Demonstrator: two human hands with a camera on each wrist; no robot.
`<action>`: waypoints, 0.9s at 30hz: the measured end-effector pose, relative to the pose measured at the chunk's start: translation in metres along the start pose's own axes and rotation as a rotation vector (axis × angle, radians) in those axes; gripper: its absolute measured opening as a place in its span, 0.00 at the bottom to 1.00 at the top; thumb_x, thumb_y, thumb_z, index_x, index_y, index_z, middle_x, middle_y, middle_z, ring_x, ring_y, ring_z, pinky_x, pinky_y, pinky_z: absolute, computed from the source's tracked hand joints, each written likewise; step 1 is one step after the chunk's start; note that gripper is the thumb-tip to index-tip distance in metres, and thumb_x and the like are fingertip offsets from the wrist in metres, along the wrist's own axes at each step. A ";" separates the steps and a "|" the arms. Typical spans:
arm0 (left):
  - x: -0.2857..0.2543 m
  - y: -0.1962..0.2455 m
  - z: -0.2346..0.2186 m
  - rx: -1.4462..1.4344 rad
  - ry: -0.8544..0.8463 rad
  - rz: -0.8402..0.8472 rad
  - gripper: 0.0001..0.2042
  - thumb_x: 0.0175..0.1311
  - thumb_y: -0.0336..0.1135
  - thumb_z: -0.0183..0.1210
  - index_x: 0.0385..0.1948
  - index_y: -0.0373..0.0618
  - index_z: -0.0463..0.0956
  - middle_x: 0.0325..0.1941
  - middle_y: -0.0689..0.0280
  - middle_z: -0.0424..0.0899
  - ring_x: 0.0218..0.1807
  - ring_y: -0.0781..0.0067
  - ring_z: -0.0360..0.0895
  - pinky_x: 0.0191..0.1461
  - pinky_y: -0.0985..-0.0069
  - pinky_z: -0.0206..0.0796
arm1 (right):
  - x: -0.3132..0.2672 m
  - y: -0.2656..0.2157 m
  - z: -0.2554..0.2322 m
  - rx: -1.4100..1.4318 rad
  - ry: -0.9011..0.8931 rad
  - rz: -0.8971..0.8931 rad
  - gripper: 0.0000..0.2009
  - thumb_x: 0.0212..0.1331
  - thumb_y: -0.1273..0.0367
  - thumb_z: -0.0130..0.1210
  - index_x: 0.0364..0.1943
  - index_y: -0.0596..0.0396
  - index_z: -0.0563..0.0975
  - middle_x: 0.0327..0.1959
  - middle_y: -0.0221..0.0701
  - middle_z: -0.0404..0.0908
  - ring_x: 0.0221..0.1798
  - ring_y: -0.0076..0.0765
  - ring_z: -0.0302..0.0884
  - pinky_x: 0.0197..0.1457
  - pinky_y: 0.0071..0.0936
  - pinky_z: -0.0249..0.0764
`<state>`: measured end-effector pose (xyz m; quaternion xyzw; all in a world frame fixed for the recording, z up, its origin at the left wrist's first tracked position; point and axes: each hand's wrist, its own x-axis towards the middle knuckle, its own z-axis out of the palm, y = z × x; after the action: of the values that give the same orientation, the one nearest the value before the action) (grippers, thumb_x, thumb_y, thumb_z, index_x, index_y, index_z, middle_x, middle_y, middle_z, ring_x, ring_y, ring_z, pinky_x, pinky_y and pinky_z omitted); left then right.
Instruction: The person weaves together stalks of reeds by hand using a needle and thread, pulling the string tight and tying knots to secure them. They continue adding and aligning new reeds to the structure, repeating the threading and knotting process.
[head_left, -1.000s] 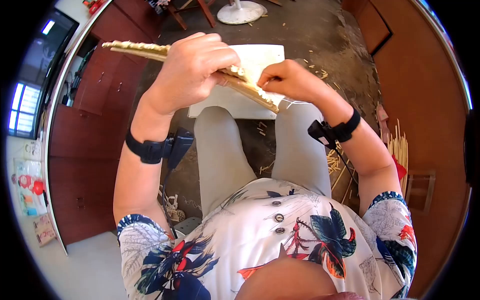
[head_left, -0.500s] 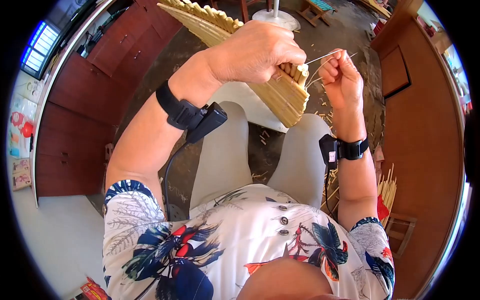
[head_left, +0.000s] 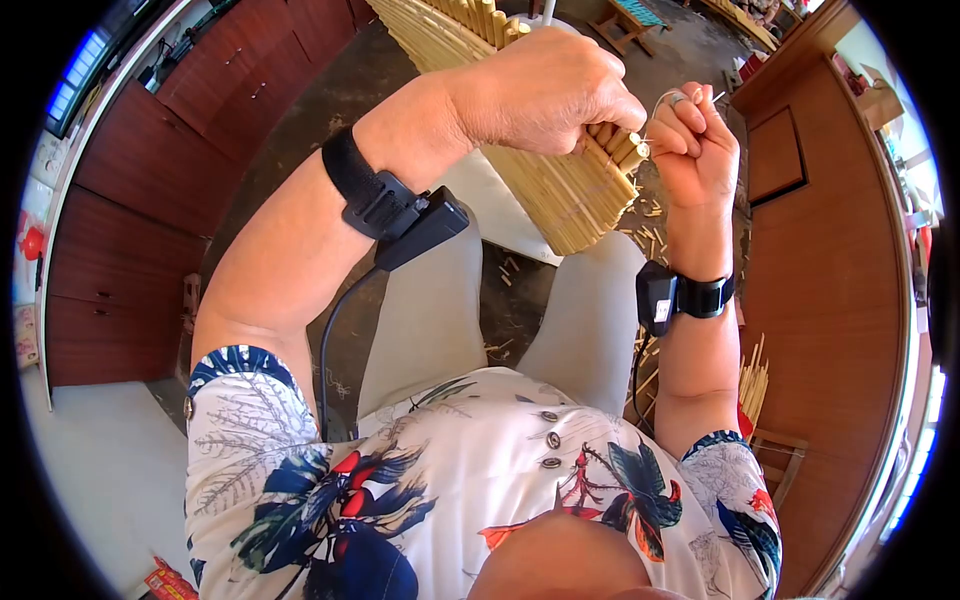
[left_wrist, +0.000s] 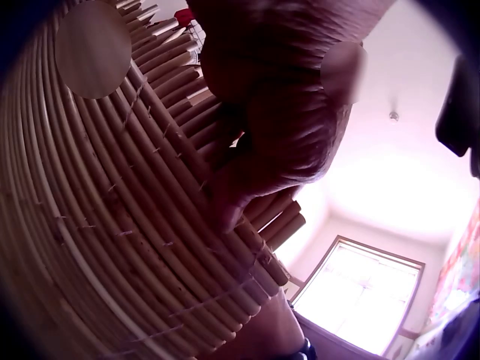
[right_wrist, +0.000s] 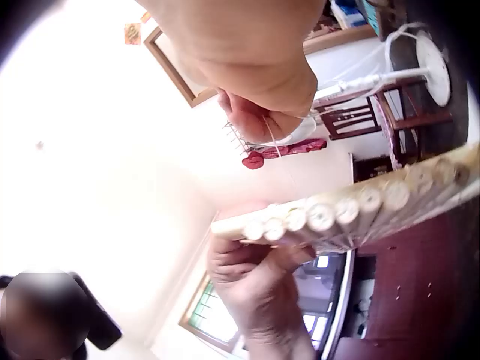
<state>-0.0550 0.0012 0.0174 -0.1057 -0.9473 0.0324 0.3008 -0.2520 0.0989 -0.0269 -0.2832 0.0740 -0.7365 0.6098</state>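
A mat of thin sticks tied side by side with thread hangs tilted above the lap. My left hand grips its upper edge near the right end; the left wrist view shows the thumb against the sticks. In the right wrist view the round stick ends face the camera, with the left hand below them. Just right of the mat's end, my right hand pinches a thin strand with curled fingers; the strand shows at its fingertips in the right wrist view.
Under the mat lies a white board in front of the knees. Cut stick pieces litter the floor, and long sticks stand by the right elbow. Cabinets line the left; a wooden panel flanks the right.
From close to the mat, my right hand has swung right and turned palm-up, the strand in its fingers. The left hand and mat have shifted right in view and tilted, showing more of the mat's face.
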 end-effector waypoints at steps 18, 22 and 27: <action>-0.021 0.007 0.023 0.038 0.112 -0.007 0.11 0.40 0.25 0.60 0.27 0.55 0.77 0.23 0.69 0.72 0.30 0.62 0.73 0.31 0.67 0.65 | -0.016 0.004 0.029 -0.799 0.202 0.006 0.08 0.67 0.67 0.48 0.30 0.54 0.70 0.18 0.18 0.55 0.18 0.14 0.48 0.21 0.15 0.49; -0.025 0.006 0.022 0.000 0.083 -0.010 0.12 0.39 0.24 0.61 0.26 0.57 0.78 0.22 0.69 0.72 0.30 0.62 0.73 0.30 0.67 0.64 | -0.011 0.000 0.032 -0.827 0.173 0.079 0.08 0.66 0.66 0.49 0.30 0.54 0.70 0.18 0.18 0.55 0.18 0.14 0.47 0.21 0.16 0.49; -0.025 0.004 0.024 0.012 0.091 0.003 0.12 0.39 0.25 0.62 0.27 0.54 0.77 0.23 0.69 0.72 0.32 0.63 0.73 0.34 0.68 0.65 | -0.011 -0.001 0.030 -0.819 0.187 0.056 0.08 0.67 0.67 0.47 0.31 0.54 0.70 0.18 0.18 0.55 0.17 0.14 0.47 0.22 0.16 0.50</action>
<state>-0.0484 -0.0005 -0.0173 -0.1068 -0.9322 0.0339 0.3441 -0.2370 0.1163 -0.0049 -0.4320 0.4232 -0.6520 0.4573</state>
